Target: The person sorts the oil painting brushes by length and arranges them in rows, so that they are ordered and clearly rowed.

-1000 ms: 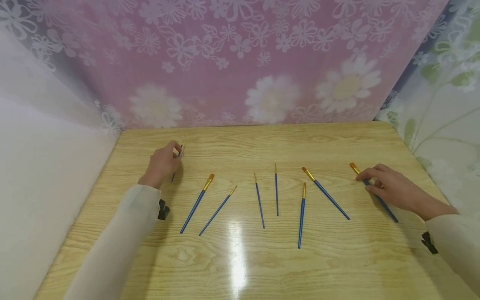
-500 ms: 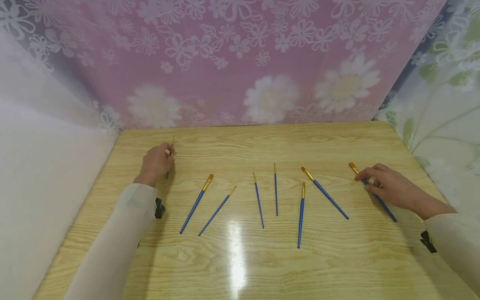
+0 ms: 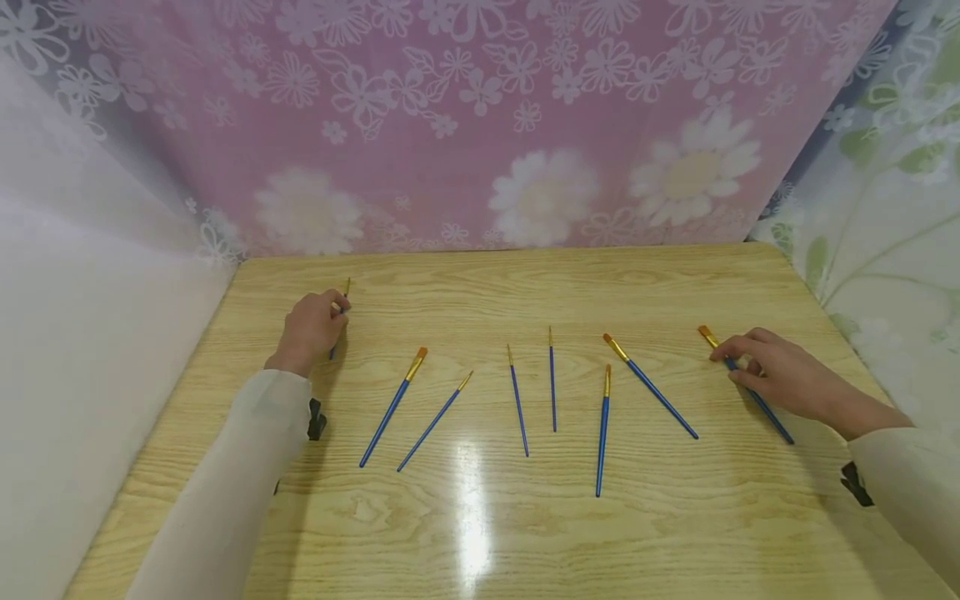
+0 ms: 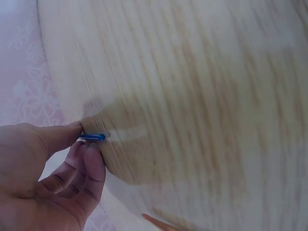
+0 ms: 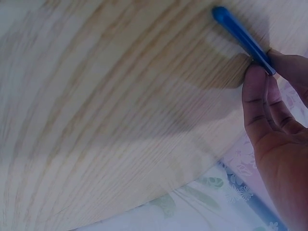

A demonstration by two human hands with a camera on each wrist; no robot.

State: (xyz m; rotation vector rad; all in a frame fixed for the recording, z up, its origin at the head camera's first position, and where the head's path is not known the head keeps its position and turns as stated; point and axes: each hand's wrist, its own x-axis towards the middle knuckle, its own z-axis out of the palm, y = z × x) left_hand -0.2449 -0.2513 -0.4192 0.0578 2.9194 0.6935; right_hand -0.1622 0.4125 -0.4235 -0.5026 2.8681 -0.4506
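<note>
At the table's far left, my left hand (image 3: 309,329) pinches a thin blue paintbrush (image 3: 347,287); its gold ferrule points away from me. In the left wrist view the thumb and fingertips grip the blue handle (image 4: 94,137). Over on the right, my right hand (image 3: 783,375) pinches a wider paintbrush (image 3: 768,414) with an orange flat tip, lying slanted. The right wrist view shows its blue handle (image 5: 243,41) between thumb and fingers. Part of each brush is hidden behind the fingers.
Between the hands lie several blue brushes, among them a flat brush (image 3: 393,408), a thin brush (image 3: 435,421), an upright-lying brush (image 3: 603,433) and a slanted brush (image 3: 652,387). A pink flowered cloth (image 3: 450,167) hangs behind the wooden table (image 3: 375,542).
My left hand has moved a little to the left with the thin paintbrush, and the brush's tip has tilted slightly. The right hand and the brushes between have stayed put.
</note>
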